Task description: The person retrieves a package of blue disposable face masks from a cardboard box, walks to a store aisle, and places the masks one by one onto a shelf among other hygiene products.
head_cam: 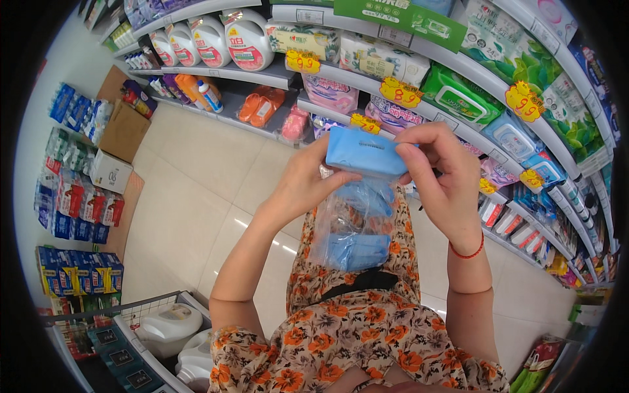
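Both hands are in view, in front of the shelves. A small blue soft packet (363, 156), likely tissues or wipes, lies between them with a dark printed mark on its upper face. My left hand (302, 179) grips its left end, thumb along the lower side. At the right corner, the thumb and bent fingers of my right hand (442, 182) pinch the packet. Below hangs a clear plastic bag (322, 240) holding more blue packets (361, 250). Whether the bag is attached to the upper packet or held in the fingers is hard to see.
Curved shelves carry detergent bottles (248, 42), a green wipes pack (459, 98) and orange slippers (262, 105). A cart-like rack (167, 299) with white jugs (169, 329) stands at lower left. Stacked goods and a cardboard box (123, 130) line the left; pale tiles (191, 196) cover the floor.
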`<state>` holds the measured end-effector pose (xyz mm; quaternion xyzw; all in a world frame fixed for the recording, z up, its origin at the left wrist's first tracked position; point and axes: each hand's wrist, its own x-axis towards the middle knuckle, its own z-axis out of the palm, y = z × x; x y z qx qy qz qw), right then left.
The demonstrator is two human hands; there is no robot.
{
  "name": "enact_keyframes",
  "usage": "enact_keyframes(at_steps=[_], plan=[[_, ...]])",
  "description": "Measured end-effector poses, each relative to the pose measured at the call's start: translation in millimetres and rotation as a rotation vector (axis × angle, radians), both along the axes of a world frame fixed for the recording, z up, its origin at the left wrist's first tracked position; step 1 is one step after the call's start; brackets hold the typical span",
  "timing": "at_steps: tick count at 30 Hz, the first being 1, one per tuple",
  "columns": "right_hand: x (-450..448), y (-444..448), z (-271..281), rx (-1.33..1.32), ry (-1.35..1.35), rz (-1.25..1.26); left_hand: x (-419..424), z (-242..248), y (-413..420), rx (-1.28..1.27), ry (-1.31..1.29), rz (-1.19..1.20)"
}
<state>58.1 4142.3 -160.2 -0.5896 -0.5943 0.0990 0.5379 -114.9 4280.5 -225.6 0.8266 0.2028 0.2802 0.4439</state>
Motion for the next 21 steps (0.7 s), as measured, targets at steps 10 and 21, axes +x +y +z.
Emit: enact_keyframes(at_steps=[10,21], plan=[[27,15,45,0.416,-0.372,-0.079,50,76,40,0.535,-0.545,0.0],[96,81,79,0.678,-0.582,-0.233,104,146,94,0.675,-0.564,0.081]])
